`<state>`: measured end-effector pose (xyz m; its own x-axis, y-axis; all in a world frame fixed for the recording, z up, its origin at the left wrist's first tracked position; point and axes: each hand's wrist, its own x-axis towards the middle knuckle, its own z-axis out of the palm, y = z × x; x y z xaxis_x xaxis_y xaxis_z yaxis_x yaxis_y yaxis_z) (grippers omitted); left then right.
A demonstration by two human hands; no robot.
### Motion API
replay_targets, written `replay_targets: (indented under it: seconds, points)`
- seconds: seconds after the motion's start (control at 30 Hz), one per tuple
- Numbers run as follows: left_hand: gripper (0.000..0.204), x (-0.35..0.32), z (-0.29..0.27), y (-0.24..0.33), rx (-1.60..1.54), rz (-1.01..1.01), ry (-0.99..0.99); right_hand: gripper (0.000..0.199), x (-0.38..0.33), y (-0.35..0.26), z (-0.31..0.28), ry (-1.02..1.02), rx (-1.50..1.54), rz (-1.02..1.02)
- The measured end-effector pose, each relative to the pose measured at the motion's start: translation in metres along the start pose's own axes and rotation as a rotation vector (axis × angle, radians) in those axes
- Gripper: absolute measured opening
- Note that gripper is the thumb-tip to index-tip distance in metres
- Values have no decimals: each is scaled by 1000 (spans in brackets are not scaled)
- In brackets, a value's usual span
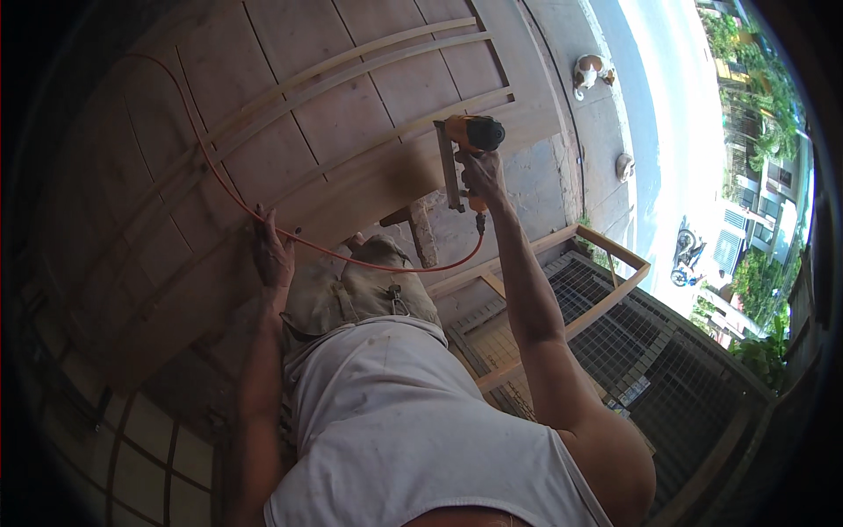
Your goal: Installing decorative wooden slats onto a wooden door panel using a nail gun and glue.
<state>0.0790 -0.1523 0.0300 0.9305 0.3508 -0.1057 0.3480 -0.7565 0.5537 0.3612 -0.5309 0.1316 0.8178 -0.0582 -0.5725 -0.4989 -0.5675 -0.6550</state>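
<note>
My right hand (481, 176) is stretched out and grips an orange and black nail gun (465, 145), its nose set against a pale wooden batten (386, 140) on a large wooden panel (290, 132). An orange air hose (263, 215) runs from the gun's base, sags below it and curves up across the panel. My left hand (272, 255) lies flat on the panel's lower edge, beside the hose, fingers apart and holding nothing.
A wooden frame with wire mesh (606, 325) lies at the right, below my right arm. A dog (590, 72) lies on the concrete further off. A parked motorbike (685, 255) stands by the sunlit street. Tiled floor (149, 448) shows at lower left.
</note>
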Motion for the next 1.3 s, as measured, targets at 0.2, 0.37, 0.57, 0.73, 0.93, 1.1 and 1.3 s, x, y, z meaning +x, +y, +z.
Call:
replay_targets:
  seconds: [0.2, 0.37, 0.57, 0.73, 0.93, 1.1, 1.3]
  points:
    - [73, 16, 23, 37, 46, -10, -13, 42, 29, -2, -28, -66, -100, -63]
    - [73, 17, 35, 45, 13, -5, 54, 44, 45, -4, -32, -115, -185, -64]
    - [73, 17, 35, 53, 29, -36, 48, 45, 47, -13, -27, -140, -245, -128]
    - [72, 22, 39, 56, 28, -18, 52, 43, 43, -20, -18, -12, -346, -196]
    - [64, 14, 28, 42, -1, -74, -21, 38, 0, -18, -26, -129, -238, -87]
    - [55, 2, 22, 27, 123, -97, -102, 39, -67, -8, -46, -181, 126, -83]
    - [52, 3, 4, 32, 211, -46, -200, 27, -91, 40, -97, 79, 494, -20]
